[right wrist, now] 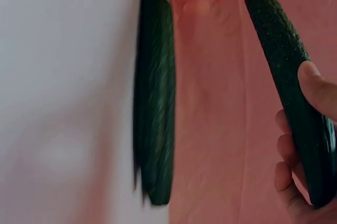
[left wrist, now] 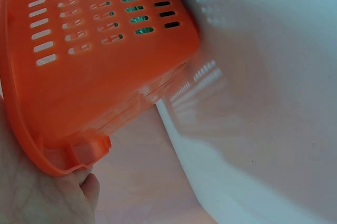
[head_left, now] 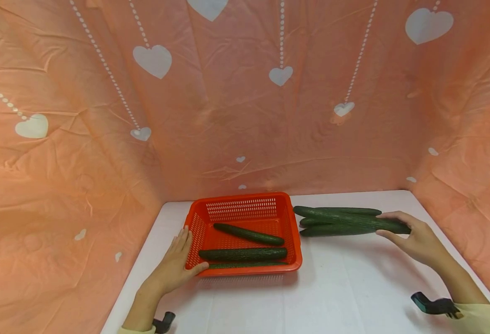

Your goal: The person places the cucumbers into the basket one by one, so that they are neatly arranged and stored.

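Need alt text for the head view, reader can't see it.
A person's right hand grips a cucumber over others on a white table, just right of a red basket with three more cucumbers visible inside. The left hand touches the basket's near-left corner. Behind is an orange backdrop with pale hearts.

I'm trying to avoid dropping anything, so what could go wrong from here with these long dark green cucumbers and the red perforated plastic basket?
The right hand grips one long dark green cucumber toward one end, so it might swing or slip.
The loose cucumbers on the white table are rounded and could roll if bumped.
The left hand rests on the rim of the red perforated plastic basket; pressing hard might shift or tip it.
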A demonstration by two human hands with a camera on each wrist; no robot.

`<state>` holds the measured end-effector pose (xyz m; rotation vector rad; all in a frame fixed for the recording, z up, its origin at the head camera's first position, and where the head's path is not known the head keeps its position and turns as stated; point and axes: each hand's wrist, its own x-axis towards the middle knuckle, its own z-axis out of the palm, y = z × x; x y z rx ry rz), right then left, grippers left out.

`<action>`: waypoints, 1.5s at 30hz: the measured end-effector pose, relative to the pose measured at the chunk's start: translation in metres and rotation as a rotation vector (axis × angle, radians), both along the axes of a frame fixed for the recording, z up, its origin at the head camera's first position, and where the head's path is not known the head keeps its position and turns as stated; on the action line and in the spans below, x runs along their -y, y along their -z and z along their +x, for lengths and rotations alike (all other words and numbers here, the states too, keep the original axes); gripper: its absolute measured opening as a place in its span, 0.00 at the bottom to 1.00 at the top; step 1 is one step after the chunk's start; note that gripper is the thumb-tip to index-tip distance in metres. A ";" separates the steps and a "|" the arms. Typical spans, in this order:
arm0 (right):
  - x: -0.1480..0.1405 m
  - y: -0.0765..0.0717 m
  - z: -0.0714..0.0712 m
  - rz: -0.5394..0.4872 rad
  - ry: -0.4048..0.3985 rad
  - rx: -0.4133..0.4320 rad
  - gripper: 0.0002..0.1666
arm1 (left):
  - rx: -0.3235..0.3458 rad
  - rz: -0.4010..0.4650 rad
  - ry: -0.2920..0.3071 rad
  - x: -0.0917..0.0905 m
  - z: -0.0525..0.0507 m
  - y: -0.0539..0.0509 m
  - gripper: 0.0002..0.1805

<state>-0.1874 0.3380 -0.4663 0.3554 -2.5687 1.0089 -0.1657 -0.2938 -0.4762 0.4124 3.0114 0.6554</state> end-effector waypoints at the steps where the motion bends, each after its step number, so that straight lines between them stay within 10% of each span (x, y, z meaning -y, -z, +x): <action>1: 0.005 -0.003 0.000 0.001 -0.005 -0.006 0.24 | -0.001 0.000 0.001 0.000 0.000 0.000 0.64; 22: 0.134 -0.026 -0.025 0.010 -0.177 -0.094 0.24 | 0.001 0.001 0.010 0.003 -0.005 0.003 0.65; 45: 0.250 -0.008 -0.040 -0.003 -0.256 -0.004 0.22 | 0.020 0.008 0.008 0.004 -0.001 0.000 0.65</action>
